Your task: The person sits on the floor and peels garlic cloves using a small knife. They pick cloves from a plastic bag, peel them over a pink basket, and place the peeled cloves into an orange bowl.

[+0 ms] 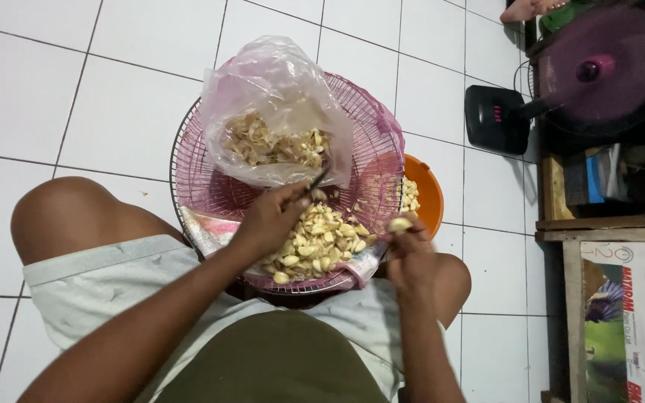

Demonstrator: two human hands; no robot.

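A round pink wire basket (373, 142) rests on my lap and holds a pile of garlic cloves (321, 240). A clear plastic bag (274, 97) with garlic skins and cloves sits in the basket's far half. My left hand (269, 216) is over the pile and grips a small dark knife (317, 180) that points up toward the bag. My right hand (406, 250) is at the basket's right rim and pinches one garlic clove (400, 223) between its fingertips.
An orange bowl (431, 195) with peeled cloves stands on the white tiled floor right of the basket. A running floor fan (591, 71) with a black base (495, 118) stands at the upper right. Wooden shelving (599, 224) and a calendar (636, 321) line the right side.
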